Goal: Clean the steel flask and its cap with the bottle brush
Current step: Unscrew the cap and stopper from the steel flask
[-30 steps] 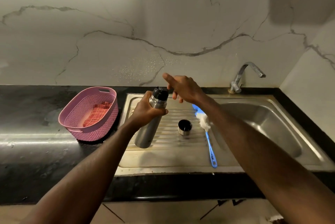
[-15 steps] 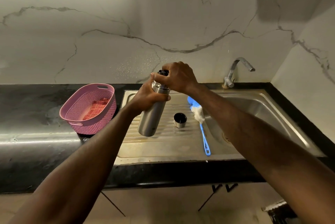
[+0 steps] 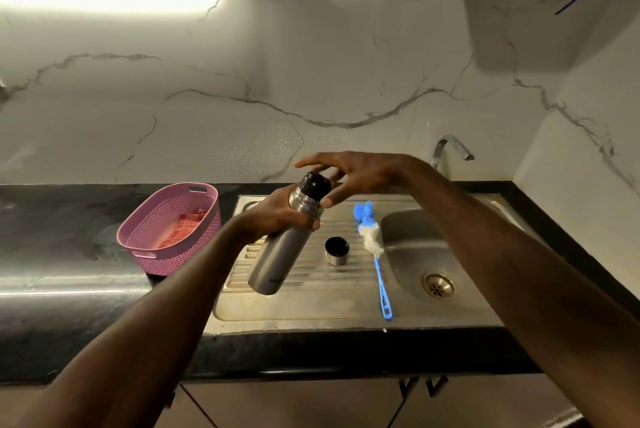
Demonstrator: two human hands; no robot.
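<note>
My left hand grips the steel flask near its neck and holds it tilted above the sink's draining board. A black stopper sits in the flask's mouth. My right hand hovers at the stopper with fingers spread; the thumb touches the flask's neck. The steel cap stands mouth-up on the draining board. To its right lies the bottle brush, blue handle toward me, blue and white bristles toward the wall.
The steel sink has its basin and drain on the right, with a tap behind. A pink basket holding a red checked cloth stands on the black counter at the left.
My right hand, which was wrapped round the stopper half a second ago, has loosened and spread its fingers. The view has pulled back and the flask sits lower in it.
</note>
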